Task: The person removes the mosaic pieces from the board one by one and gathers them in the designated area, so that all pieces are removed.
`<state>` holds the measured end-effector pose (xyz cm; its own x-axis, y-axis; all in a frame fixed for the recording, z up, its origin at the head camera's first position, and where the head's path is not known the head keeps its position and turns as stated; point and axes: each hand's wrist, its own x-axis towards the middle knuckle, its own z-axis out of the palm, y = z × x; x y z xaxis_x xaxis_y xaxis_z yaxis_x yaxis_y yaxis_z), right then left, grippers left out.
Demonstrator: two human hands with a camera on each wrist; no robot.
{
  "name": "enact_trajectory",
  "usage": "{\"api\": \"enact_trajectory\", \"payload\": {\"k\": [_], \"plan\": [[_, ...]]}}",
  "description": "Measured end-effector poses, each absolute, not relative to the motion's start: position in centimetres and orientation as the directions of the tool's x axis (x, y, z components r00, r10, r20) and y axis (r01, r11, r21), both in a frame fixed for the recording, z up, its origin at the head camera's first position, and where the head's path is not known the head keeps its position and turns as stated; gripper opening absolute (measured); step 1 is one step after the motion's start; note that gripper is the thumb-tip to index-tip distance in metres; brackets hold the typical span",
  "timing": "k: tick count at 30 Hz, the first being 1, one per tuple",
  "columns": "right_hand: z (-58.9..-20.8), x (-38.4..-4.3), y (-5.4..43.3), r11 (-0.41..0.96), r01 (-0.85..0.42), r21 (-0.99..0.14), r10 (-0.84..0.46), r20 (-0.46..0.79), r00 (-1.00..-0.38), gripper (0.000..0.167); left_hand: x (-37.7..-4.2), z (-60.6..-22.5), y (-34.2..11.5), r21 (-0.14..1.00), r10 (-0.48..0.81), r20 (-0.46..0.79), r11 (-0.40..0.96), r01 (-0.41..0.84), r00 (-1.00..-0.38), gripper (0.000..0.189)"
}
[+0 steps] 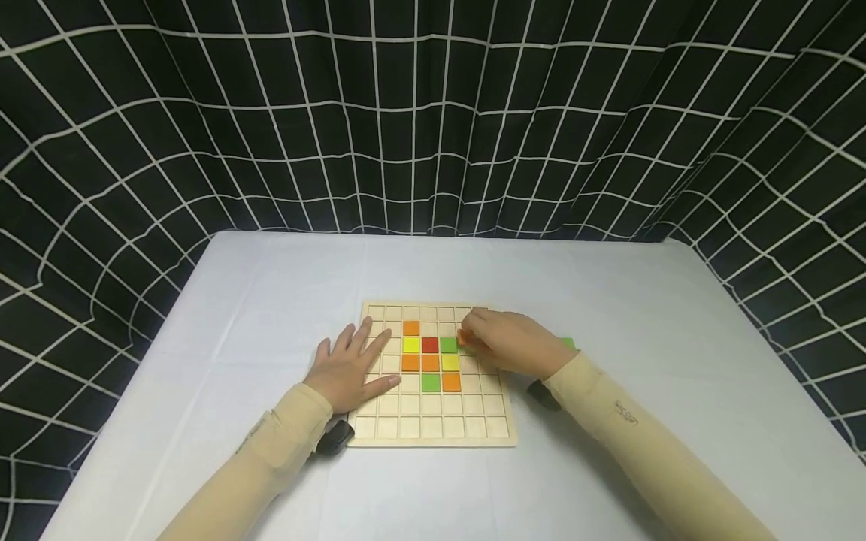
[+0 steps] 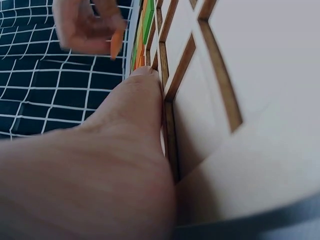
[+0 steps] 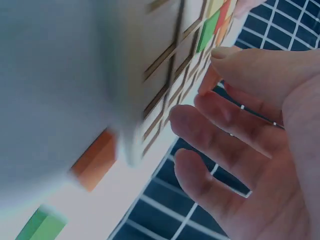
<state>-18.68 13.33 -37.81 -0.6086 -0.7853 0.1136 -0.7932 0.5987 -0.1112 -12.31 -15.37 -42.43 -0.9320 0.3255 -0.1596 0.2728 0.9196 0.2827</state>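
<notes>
An orange tile (image 1: pixel 463 337) is pinched between the thumb and fingertips of the right hand (image 1: pixel 513 344), the remaining fingers being loosely bent and apart from it in the right wrist view. The tile is held tilted over a wooden grid board (image 1: pixel 433 427), just to the right of a green tile (image 1: pixel 449 345); a gap between tile and board is seen in the left wrist view. Nine tiles are found seated in the board's cells. In the farthest occupied row, a single orange piece (image 1: pixel 411 327) is noted. In the next row, a yellow tile (image 1: pixel 411 345), a red tile (image 1: pixel 430 345) and the green tile are set from left to right. Below these, two orange squares (image 1: pixel 410 363) and a yellow square (image 1: pixel 449 362) are placed, and in the nearest occupied row a green square (image 1: pixel 431 382) is followed by another orange square (image 1: pixel 451 382). The board's left side is covered by the left hand (image 1: pixel 348 372), which is laid with fingers straight and spread, nothing being gripped by it. Beyond the board's right edge, a loose orange block (image 3: pixel 95 160) and a loose green block (image 3: pixel 40 225) are observed on the white cloth (image 1: pixel 284 285) of the table. Both forearms are covered by beige sleeves (image 1: pixel 636 428), handwriting being borne by the right one. The table is enclosed at the back and sides by a black curtain (image 1: pixel 399 139) marked with white grid lines
</notes>
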Motion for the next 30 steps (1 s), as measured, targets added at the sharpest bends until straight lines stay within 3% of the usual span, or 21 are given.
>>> {"api": "enact_trajectory", "payload": {"k": [14,30], "plan": [[-38.2,-15.8,20.0,0.613,-0.789,-0.028,-0.765,0.226,-0.603,0.015,-12.1,-41.8,-15.3,0.287,0.334,-0.156,0.916,0.281,-0.930,0.080],[-39.9,-14.2,21.1,0.594,-0.801,-0.073,-0.773,0.223,-0.594,0.017,-12.1,-42.2,-15.4,0.291,0.324,-0.142,0.917,0.273,-0.936,0.080]]}}
